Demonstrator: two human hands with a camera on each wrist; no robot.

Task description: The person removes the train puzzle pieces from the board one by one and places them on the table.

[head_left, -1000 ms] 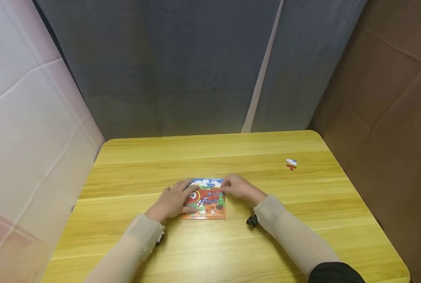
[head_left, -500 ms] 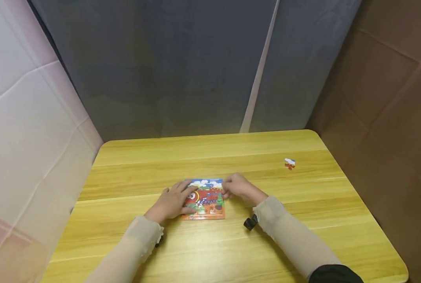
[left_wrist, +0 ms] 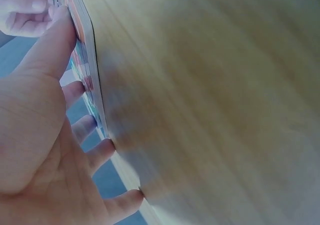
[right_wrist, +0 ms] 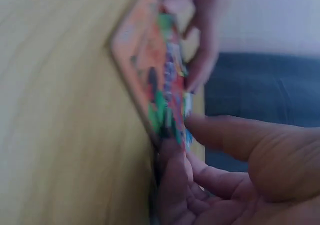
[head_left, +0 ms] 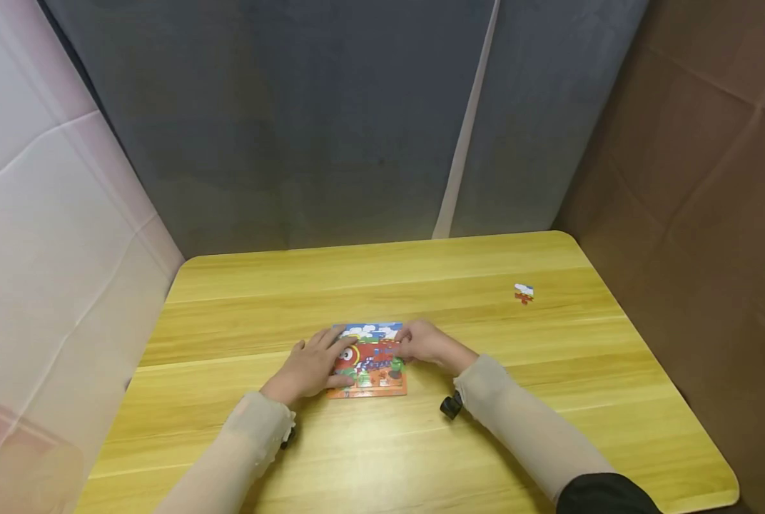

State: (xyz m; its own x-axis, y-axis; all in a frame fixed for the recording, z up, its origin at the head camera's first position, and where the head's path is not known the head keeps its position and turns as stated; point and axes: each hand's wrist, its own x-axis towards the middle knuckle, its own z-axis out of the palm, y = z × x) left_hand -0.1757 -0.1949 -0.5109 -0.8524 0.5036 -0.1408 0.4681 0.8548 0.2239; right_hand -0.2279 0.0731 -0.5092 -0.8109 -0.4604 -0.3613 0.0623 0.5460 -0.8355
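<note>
A square jigsaw puzzle (head_left: 372, 368) lies flat on the table, showing a red creature with a big round eye under a blue sky with clouds. My left hand (head_left: 308, 364) rests spread over its left side, thumb on the lower part and fingertips along the left and upper edge. At the right edge, my right hand (head_left: 424, 344) has thumb and curled fingers together on a puzzle piece, which the fingers mostly hide. The right wrist view is blurred, but the thumb (right_wrist: 220, 132) and forefinger meet at the puzzle's edge there.
Toward the back right of the wooden table (head_left: 382, 285) lies a loose white, blue and red bit of puzzle (head_left: 524, 293). A dark grey curtain (head_left: 260, 128) hangs behind, a pale cloth (head_left: 68, 214) at left and a brown one (head_left: 710, 178) at right.
My right hand has shifted slightly and its fingers now reach a little further in over the puzzle's right edge. The left hand stays in place; the head view has shifted slightly.
</note>
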